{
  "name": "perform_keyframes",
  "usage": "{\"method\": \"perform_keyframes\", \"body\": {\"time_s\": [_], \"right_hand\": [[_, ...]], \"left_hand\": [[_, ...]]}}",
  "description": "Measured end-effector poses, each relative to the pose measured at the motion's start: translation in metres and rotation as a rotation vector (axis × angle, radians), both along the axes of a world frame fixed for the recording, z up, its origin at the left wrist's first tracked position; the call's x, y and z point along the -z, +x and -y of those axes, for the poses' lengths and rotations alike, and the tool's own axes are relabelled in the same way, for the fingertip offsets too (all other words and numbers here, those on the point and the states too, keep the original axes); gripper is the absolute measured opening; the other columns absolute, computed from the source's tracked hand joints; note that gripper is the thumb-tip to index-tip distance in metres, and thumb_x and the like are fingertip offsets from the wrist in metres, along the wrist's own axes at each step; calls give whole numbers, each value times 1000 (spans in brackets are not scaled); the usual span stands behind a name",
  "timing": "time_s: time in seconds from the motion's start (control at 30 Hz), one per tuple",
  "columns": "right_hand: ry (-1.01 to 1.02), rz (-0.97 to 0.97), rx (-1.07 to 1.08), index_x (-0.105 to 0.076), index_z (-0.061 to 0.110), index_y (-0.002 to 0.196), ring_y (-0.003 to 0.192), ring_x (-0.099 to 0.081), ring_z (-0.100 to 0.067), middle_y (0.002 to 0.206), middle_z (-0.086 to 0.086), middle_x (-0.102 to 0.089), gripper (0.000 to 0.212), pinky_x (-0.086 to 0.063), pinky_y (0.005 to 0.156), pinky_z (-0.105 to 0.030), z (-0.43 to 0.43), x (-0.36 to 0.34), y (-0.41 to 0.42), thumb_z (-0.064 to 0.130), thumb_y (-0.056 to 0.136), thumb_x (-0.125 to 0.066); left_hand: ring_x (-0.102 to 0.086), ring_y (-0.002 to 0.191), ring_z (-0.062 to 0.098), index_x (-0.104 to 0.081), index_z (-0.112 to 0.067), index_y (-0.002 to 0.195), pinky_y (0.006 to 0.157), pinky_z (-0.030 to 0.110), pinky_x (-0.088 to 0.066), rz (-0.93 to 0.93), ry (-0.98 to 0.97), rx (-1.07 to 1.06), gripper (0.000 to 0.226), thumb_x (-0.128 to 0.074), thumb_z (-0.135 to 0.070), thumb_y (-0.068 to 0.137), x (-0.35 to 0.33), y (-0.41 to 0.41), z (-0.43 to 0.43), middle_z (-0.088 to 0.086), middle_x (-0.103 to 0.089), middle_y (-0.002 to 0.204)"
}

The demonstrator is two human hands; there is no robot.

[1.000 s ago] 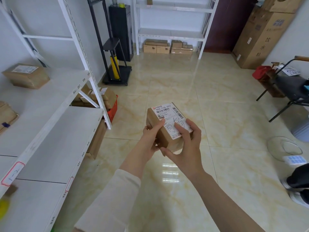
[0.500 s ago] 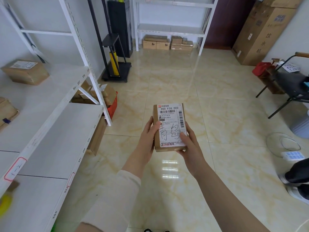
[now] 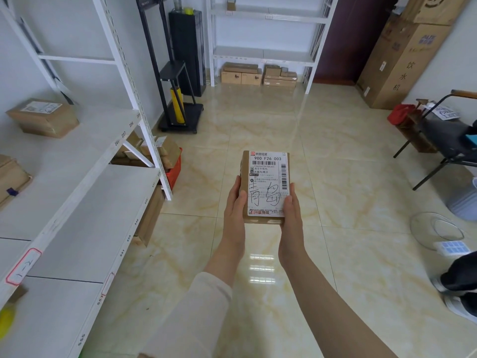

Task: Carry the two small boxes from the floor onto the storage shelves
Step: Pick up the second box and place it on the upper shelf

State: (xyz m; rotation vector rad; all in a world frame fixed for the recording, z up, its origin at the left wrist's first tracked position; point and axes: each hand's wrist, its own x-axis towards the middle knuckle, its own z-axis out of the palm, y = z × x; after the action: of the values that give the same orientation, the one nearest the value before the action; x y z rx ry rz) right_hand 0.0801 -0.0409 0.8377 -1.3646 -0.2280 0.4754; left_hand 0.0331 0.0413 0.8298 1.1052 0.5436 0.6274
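I hold a small brown cardboard box (image 3: pixel 265 177) with a white shipping label facing up, out in front of me above the tiled floor. My left hand (image 3: pixel 236 205) clasps its left side and my right hand (image 3: pixel 290 210) clasps its right side. White storage shelves (image 3: pixel 85 182) run along my left, and a labelled brown box (image 3: pixel 44 117) sits on the upper shelf there. A second white shelf unit (image 3: pixel 263 54) stands at the far wall.
Cardboard boxes (image 3: pixel 258 74) lie under the far shelf unit, and more boxes and a red crate (image 3: pixel 165 158) sit under the left shelves. A black stand (image 3: pixel 180 99) is by the left wall. A black chair (image 3: pixel 449 138), tall cartons (image 3: pixel 402 60) and another person's foot (image 3: pixel 459 293) are at right.
The box has turned in my hands from tilted to label-up and lengthwise, and both hands shifted to its sides. The view has tipped slightly.
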Motion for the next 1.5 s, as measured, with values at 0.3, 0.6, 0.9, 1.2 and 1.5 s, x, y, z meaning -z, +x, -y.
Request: {"method": "perform_keyframes", "body": {"time_s": [0.3,0.6,0.9,1.2,1.5], "right_hand": [[6,19,32,-26,34,146,138,-34,-8,152,10,-35,48,-29,102,-22,4,-2,6,37,98,-33],[-28,15,24,-28,35,145,138,-34,-9,151,10,-36,49,-29,107,-26,-12,6,10,40,97,-34],[-89,-47,50,-33,32,144,134,-40,-11,148,7,-42,47,-34,105,-27,-37,33,35,39,97,-36],[-132,-94,77,-33,32,144,130,-45,-13,145,5,-46,47,-40,92,-20,-110,68,155,37,97,-36],[-73,-97,65,-34,28,143,130,-45,-11,146,4,-44,45,-42,83,-14,-232,37,354,32,98,-36]], "left_hand": [[-53,130,18,-34,-20,149,91,20,-53,30,-11,23,48,-36,-26,101,-2,8,4,4,-51,147],[-53,130,18,-35,-22,148,103,31,-46,12,-7,8,48,-37,-28,101,2,7,-10,3,-51,146],[-53,130,19,-33,-23,149,109,37,-42,-51,-77,70,57,-42,-37,95,34,32,-38,3,-52,146],[-54,129,20,-34,-22,149,108,38,-44,-121,-107,67,50,-39,-30,100,68,153,-112,4,-52,145],[-55,125,15,-31,-21,150,100,26,-46,-119,-65,42,56,-44,-34,97,32,347,-229,2,-53,144]]}}
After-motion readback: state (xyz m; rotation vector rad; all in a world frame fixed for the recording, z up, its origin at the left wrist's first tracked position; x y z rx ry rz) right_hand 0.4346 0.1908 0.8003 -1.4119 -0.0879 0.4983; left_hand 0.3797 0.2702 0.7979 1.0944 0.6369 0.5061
